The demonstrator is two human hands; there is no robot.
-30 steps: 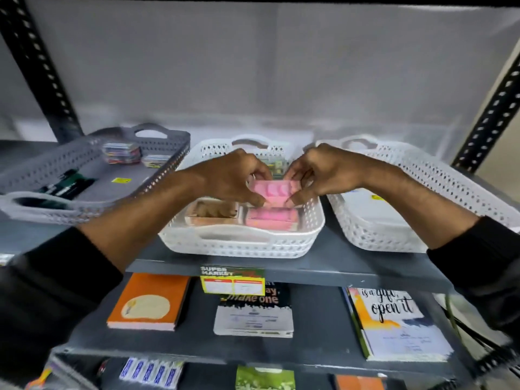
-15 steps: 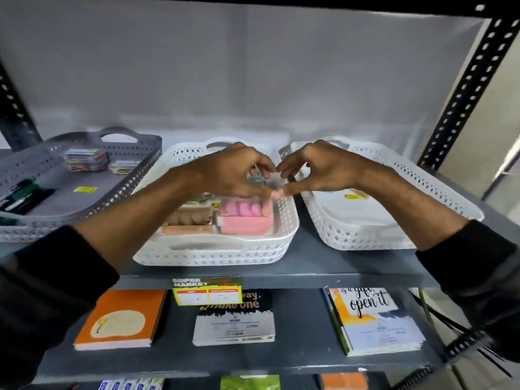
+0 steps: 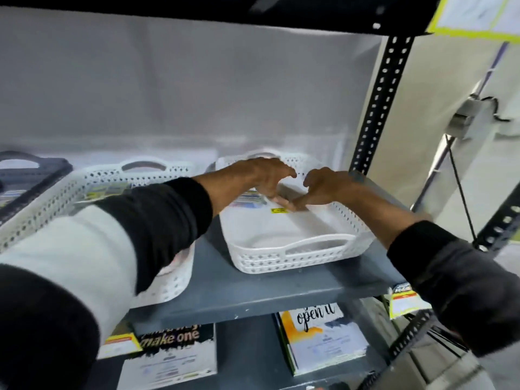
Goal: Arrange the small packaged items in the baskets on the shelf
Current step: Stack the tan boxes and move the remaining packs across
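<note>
Both my hands reach into the back half of the right white basket on the grey shelf. My left hand and my right hand curve towards each other, their fingertips meeting low near the basket floor. A small colourful packet lies just under my left hand. Blur hides whether the fingers grip anything. A yellow sticker sits on the basket floor. The middle white basket holds more small packets and is partly hidden by my left sleeve.
A grey basket stands at the far left of the shelf. A black perforated upright rises right behind the right basket. Books lie on the lower shelf, and a price label hangs at the shelf's right edge.
Both hands have left the middle basket with the pink packets and moved right into the right white basket. The camera has swung right too.
</note>
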